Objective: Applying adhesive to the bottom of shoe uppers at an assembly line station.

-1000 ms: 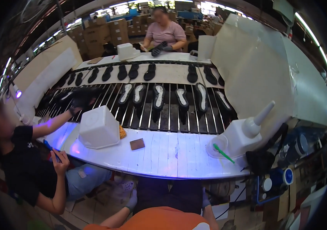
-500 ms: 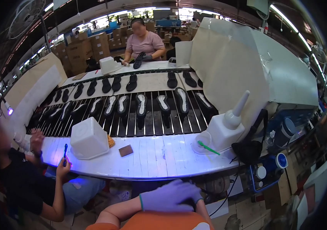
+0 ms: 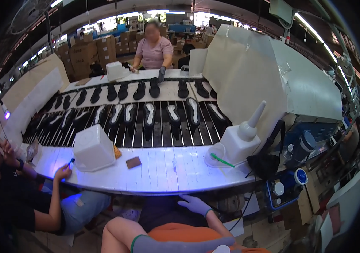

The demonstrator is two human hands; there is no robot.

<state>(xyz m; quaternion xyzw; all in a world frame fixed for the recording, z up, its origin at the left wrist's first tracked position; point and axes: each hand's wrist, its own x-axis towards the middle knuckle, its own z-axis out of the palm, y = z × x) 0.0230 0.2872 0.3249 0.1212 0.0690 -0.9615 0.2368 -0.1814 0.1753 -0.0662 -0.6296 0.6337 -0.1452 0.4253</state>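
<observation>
My right hand (image 3: pixel 196 205), in a pale purple glove with a green cuff, is just below the table's front edge; its fingers are apart and nothing is in them. Across my orange shirt lies my left hand (image 3: pixel 180 245), gloved alike, reaching toward my right forearm; its fingers cannot be made out. Beyond the white table (image 3: pixel 163 179), black shoes with pale insides, one of them a shoe (image 3: pixel 149 118), stand on a rack of metal bars. Black soles, including this sole (image 3: pixel 139 90), lie in a row behind them.
On the table are a white plastic container (image 3: pixel 93 148), a brown block (image 3: pixel 133 162) and a white nozzle bottle (image 3: pixel 241 143) beside a cup with a green brush (image 3: pixel 222 160). A seated co-worker (image 3: pixel 19 189) holds a small tool at left; another person (image 3: pixel 154 50) touches a sole across the line.
My hands have come apart: the left drew back across my body, the right now shows near the table edge. The person opposite has lowered a sole onto the far row.
</observation>
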